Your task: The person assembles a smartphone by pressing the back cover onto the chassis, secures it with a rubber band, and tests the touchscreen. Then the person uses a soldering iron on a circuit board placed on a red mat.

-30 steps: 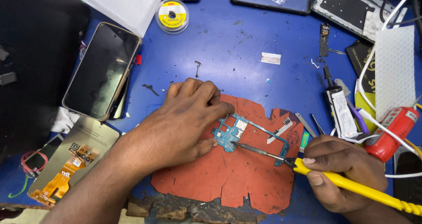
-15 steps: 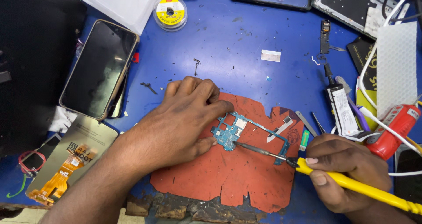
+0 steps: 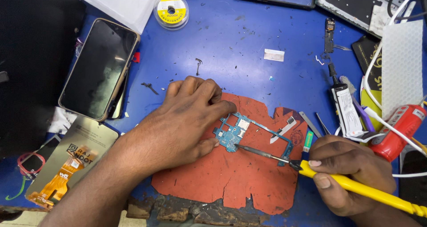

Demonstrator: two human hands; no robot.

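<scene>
the circuit board (image 3: pixel 240 133) lies flat on the red mat (image 3: pixel 231 178), near the mat's upper middle. the left hand (image 3: pixel 182 120) presses down on the board's left end with fingertips closed onto it. the right hand (image 3: pixel 347 173), at the mat's right edge, grips the yellow soldering iron (image 3: pixel 356 189); its tip meets the board's lower edge. judged from this, work on the board is in progress, with the board not yet refitted. a phone (image 3: pixel 100 69) rests well left of the mat.
</scene>
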